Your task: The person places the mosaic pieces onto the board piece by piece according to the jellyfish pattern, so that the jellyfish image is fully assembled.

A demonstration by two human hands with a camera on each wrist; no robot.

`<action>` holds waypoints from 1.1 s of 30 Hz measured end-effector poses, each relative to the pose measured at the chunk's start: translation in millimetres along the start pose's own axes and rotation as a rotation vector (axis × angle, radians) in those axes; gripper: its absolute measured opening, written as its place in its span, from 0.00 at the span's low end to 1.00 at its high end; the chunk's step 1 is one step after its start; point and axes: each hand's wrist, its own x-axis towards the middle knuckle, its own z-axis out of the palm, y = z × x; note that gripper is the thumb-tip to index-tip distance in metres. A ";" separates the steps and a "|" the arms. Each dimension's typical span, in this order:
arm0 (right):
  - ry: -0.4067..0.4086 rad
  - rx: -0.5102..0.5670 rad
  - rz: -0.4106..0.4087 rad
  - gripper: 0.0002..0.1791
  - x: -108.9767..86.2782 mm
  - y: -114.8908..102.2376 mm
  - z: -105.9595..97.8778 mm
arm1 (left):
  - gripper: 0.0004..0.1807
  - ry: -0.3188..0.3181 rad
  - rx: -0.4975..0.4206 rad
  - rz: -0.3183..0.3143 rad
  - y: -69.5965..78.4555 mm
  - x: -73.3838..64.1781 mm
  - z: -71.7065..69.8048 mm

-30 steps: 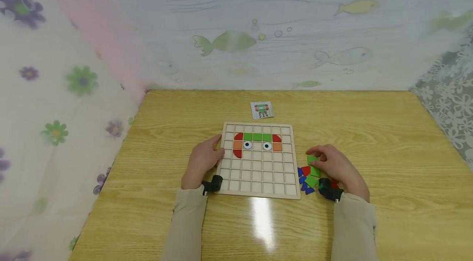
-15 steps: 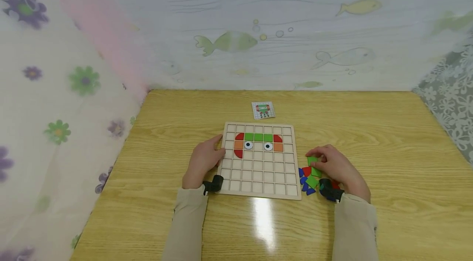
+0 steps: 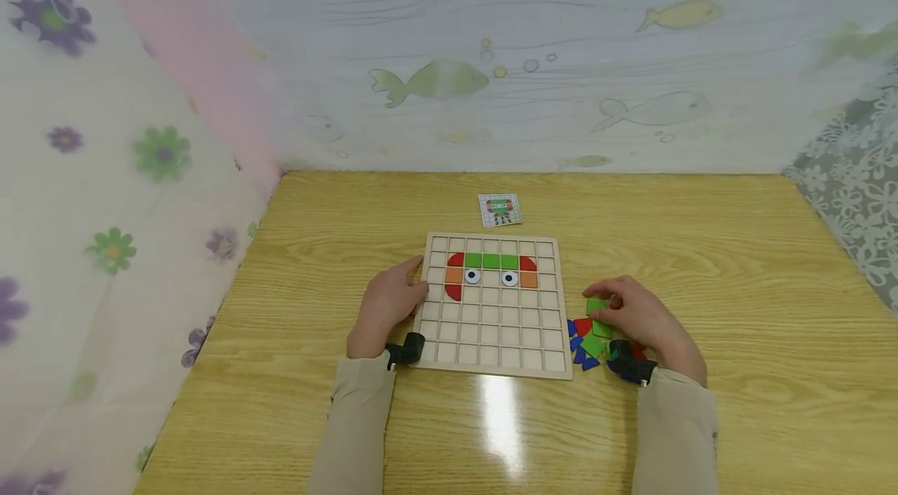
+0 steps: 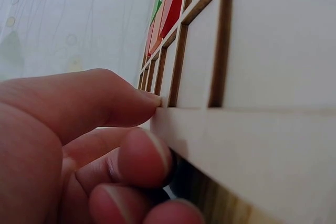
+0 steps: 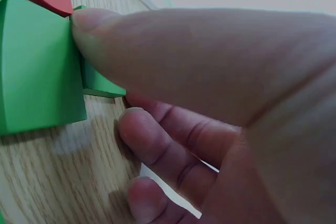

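Green tile (image 3: 596,306) on the table (image 3: 765,284), right of centre in the head frame; right hand (image 3: 645,319) pinches it, thumb at its near edge, forefinger at the far edge. Right wrist view: thumb tip against green, remaining fingers bent below.

Just beside and below: a second green tile, partly under the thumb; a red tile (image 3: 583,326), a tilted green square (image 3: 592,345), several blue tiles (image 3: 577,342), loosely bunched.

Grid board (image 3: 500,336), frame centre, flat. Left hand (image 3: 386,304) holds its left edge: thumb tip on the rim, other fingers bent beside it. Set in the cells, second row: red, three green, red. Third row: orange at both ends, two round eye pieces (image 3: 472,276) between. Fourth row: one red, left end.

Above the board, a small card (image 3: 500,210) printed with a red, green and orange figure on a grid; dark marks at its bottom, too small to tell if writing.

Black devices (image 3: 405,349) at both wrists; beige sleeves (image 3: 358,425), lower frame. Cloth with pale fish (image 3: 445,79), top; purple and green flowers (image 3: 161,153), left.
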 end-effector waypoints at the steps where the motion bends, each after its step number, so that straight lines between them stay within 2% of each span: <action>1: -0.003 -0.001 0.005 0.15 -0.2 0.3 -0.3 | 0.29 -0.001 0.001 -0.001 0.2 0.1 0.0; 11: -0.001 0.027 0.046 0.13 4.3 -1.2 -0.7 | 0.29 -0.012 -0.025 -0.018 0.8 1.1 -0.2; 15: 0.049 0.043 0.069 0.15 6.0 -1.1 1.8 | 0.30 -0.018 -0.027 -0.017 0.2 1.0 0.0; 18: 0.108 0.032 0.052 0.16 8.5 -4.0 5.0 | 0.30 -0.017 -0.016 -0.016 -0.3 1.5 0.7; 23: 0.156 0.016 -0.008 0.14 15.7 -19.8 13.4 | 0.30 -0.016 -0.018 -0.021 -0.4 1.3 0.6; 33: 0.149 0.088 -0.052 0.11 30.9 -61.7 43.5 | 0.30 -0.009 -0.020 -0.018 -1.1 2.0 1.1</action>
